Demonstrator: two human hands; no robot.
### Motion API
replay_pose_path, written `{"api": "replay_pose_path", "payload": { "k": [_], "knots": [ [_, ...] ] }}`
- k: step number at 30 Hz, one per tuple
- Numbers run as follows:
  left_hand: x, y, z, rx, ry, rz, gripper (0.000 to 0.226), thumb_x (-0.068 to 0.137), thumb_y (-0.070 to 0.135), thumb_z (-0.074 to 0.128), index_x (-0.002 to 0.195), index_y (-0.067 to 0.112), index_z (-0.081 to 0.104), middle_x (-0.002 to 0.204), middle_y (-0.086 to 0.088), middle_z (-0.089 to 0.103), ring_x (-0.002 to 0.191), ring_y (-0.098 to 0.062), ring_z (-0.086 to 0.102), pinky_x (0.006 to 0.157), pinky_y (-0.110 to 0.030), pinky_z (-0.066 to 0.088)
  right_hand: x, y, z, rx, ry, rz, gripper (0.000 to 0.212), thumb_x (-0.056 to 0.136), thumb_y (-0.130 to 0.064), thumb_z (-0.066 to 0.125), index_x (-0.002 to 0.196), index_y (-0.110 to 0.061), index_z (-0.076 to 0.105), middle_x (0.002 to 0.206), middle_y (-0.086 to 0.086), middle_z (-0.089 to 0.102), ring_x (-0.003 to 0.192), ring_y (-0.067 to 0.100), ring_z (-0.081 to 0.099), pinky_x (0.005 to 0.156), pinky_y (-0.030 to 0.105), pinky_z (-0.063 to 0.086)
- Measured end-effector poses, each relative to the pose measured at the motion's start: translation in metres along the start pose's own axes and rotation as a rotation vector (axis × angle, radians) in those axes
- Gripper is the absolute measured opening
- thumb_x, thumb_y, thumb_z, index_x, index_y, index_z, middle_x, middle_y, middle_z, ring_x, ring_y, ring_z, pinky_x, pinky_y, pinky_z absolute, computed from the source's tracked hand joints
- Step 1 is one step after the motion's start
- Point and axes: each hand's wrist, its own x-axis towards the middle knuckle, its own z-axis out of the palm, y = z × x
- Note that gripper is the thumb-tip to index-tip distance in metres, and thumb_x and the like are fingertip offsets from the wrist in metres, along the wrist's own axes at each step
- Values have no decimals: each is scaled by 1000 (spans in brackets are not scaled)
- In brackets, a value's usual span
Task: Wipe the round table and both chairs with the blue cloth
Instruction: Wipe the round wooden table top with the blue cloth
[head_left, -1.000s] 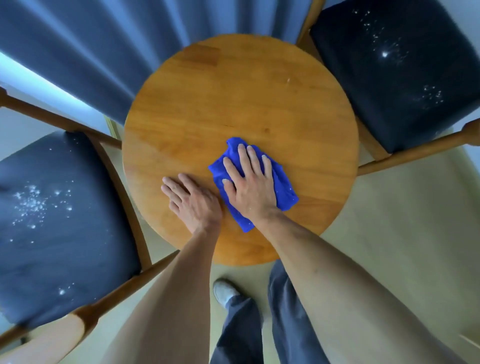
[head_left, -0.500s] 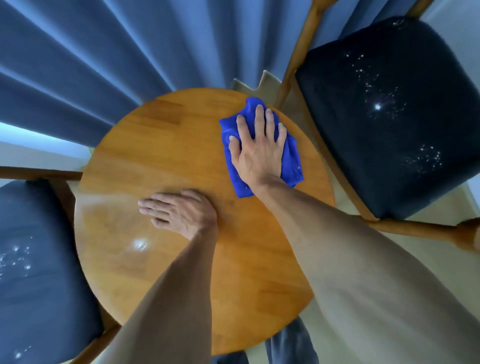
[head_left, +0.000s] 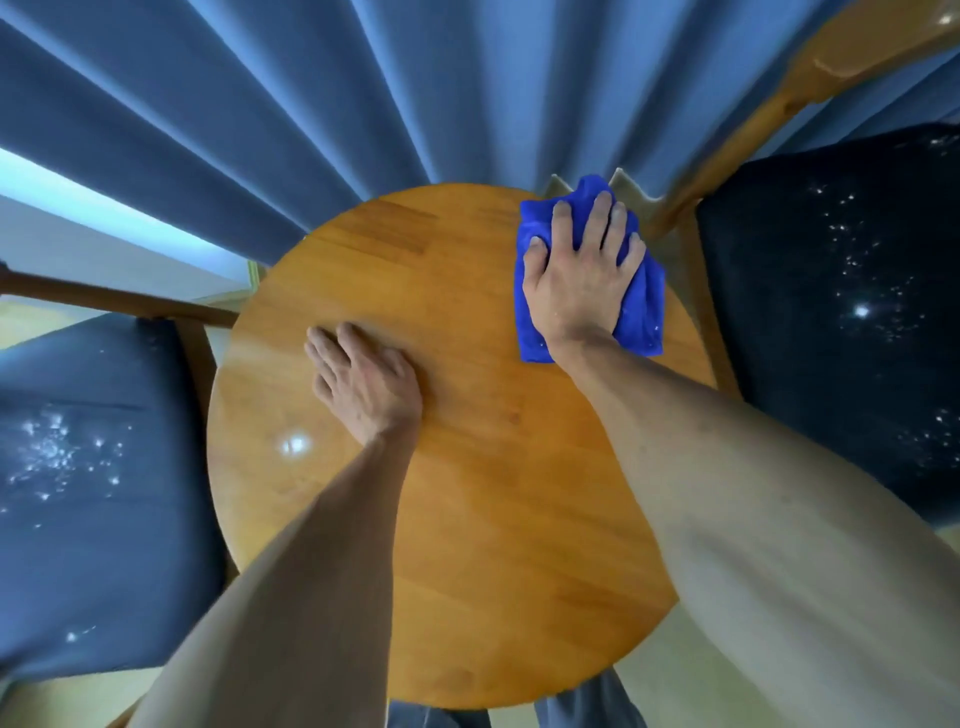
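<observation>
Wiping the surface (head_left: 467, 519), the right hand (head_left: 576, 280) presses flat on the cloth (head_left: 641, 306) at the far right edge, left hand (head_left: 363, 384) spread mid-surface; next, probably the speckled chairs (head_left: 841, 291).

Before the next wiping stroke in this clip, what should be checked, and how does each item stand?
1. Blue cloth under right hand: ok.
2. Cloth fully on round table: not ok, its far corner overhangs the rim.
3. Left hand flat, bracing the table: ok.
4. Table free of crumbs: cannot tell; only a glare spot shows.
5. Right chair seat clean: not ok, white specks.
6. Left chair seat clean: not ok, white specks.
</observation>
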Motion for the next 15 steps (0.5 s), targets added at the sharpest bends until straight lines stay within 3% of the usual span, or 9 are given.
{"api": "replay_pose_path", "payload": {
  "k": [4, 9, 15],
  "knots": [
    [13, -18, -8, -9, 14, -74, 52, 92, 29, 37, 143, 18, 35, 161, -17, 12, 149, -28, 10, 113, -45, 21, 6, -19, 2, -10, 9, 7, 52, 99, -44, 29, 141, -18, 47, 153, 24, 35, 143, 39, 29, 113, 57, 22],
    [20, -40, -10, 26, 24, 12, 49, 95, 35, 34, 142, 20, 34, 160, -18, 14, 148, -29, 11, 113, -44, 21, 4, -21, 4, -25, 25, 15, 54, 100, -45, 26, 143, -19, 44, 155, 22, 32, 145, 37, 27, 113, 56, 20],
    [50, -68, -25, 32, 47, -194, 55, 98, 32, 31, 149, 15, 26, 162, -11, 11, 150, -26, 7, 114, -45, 16, 1, -29, 2, -12, 76, 98, 55, 100, -45, 28, 145, -18, 42, 155, 19, 35, 142, 35, 33, 107, 54, 29]
  ]
}}
